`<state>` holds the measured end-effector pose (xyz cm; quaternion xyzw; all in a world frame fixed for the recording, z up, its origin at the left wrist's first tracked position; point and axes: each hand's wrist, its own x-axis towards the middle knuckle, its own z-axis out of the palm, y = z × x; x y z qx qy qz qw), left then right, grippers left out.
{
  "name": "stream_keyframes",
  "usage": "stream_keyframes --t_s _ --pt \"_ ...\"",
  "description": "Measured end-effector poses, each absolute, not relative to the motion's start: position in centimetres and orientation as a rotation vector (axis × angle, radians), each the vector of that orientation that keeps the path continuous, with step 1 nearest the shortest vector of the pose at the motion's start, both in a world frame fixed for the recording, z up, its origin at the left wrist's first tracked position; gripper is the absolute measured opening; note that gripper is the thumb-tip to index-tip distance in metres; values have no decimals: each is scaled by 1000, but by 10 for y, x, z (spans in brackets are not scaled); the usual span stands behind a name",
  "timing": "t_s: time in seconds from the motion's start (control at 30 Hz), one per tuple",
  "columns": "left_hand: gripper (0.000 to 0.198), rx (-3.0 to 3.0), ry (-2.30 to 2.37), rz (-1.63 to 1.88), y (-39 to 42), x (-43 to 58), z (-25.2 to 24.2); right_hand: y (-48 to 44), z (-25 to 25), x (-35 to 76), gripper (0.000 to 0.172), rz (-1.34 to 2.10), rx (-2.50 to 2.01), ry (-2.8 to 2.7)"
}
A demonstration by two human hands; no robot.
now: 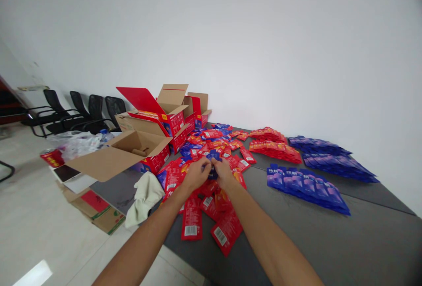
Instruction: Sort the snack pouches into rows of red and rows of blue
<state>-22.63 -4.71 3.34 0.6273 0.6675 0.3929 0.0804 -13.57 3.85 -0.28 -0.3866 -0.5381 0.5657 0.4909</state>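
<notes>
1. Right up front, loose red packets [191, 220] lay barcode side up near the edge of the table [280, 233], scattered between the forearms and in no row at all: that looked like sorting left to do.
2. Just beyond, there was the action! The left hand [198, 172] had thumb and fingers drawn in, pinching a blue packet [214, 156] above the pile, and the right hand [223, 172] pinched it from the other side. Whether there was more than one packet between them, I could not tell.
3. Around and behind the hands sprawled the mixed heap [212, 144], red and blue tumbled together, and plenty of it: on this showing, a big share was unsorted.
4. Over to the right, a front blue row [308, 187] lay fanned and overlapping, tidy work that looked done or nearly so.
5. Farther back, two red rows [275, 150] and two rear blue rows [339, 166] were ranged by colour, seemingly finished.
6. At the back left stood the cartons [176, 121], flaps up, their contents mostly hidden.
</notes>
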Motion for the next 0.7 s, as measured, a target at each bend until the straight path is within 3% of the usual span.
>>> stream_keyframes --t_s 0.17,0.5,0.7 --pt "27 1514 2457 1306 -8 -280 32 42 -3 -147 37 1428 -1056 -1235" --pt "63 1409 2685 616 56 -344 3 57 -4 -166 44 1382 -1028 -1413" --pt "53 1466 2658 656 73 -357 -5 64 -14 -170 47 1424 -969 -1421"
